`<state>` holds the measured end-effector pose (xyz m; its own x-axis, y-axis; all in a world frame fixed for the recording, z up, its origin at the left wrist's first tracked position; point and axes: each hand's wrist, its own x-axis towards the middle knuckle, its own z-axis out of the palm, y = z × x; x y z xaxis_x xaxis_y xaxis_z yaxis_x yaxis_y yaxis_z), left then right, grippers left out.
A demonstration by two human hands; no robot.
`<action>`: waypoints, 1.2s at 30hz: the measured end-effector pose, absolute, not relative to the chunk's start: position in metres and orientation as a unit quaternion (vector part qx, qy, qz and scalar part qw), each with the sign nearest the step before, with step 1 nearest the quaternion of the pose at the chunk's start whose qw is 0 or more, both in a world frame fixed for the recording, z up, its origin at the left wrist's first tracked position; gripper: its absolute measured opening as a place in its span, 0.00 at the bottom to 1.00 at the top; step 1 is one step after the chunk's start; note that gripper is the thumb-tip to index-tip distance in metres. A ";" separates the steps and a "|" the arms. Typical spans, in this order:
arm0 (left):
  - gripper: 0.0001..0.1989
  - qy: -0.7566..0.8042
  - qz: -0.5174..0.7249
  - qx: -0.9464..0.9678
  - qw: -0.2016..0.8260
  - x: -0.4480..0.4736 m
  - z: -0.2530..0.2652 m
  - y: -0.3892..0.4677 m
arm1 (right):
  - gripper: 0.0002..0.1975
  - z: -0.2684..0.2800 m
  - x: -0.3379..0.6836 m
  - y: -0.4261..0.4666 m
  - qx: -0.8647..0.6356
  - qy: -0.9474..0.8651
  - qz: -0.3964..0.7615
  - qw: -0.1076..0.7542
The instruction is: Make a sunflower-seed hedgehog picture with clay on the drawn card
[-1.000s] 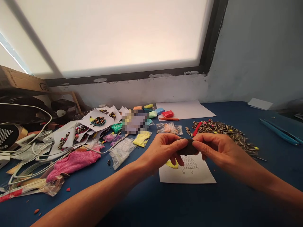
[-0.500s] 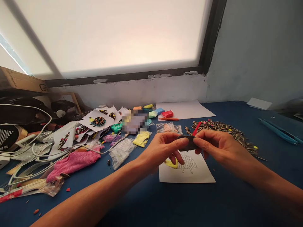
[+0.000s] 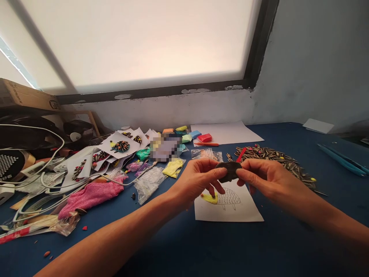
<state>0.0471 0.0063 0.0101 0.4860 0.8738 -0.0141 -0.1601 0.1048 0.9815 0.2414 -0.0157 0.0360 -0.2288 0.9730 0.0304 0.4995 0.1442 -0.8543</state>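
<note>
Above drawing sheet (image 3: 245,212), left hand (image 3: 198,179), right hand (image 3: 263,177) pinch dark piece (image 3: 229,172) at opposite edges; blue tabletop (image 3: 198,250) between forearms (image 3: 134,229).

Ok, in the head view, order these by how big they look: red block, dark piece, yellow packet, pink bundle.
1. Pink bundle
2. Dark piece and yellow packet: too alike to rank, the dark piece being partly covered
3. Red block

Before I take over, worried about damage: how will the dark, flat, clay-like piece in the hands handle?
The dark, flat, clay-like piece may dent easily; its wavy outline suggests softness. It seems light: the left hand and right hand just pinch its ends. Being flat, it probably won't roll.
</note>
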 end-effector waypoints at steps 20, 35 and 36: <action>0.14 0.307 0.408 0.523 0.682 0.048 0.007 0.007 | 0.17 0.033 0.243 -0.013 -0.518 -0.700 0.404 0.280; 0.16 0.315 0.377 0.584 0.647 0.047 0.005 0.006 | 0.24 0.042 0.236 -0.016 -0.508 -0.694 0.392 0.326; 0.16 0.315 0.380 0.585 0.644 0.047 0.006 0.006 | 0.24 0.042 0.236 -0.016 -0.506 -0.692 0.394 0.330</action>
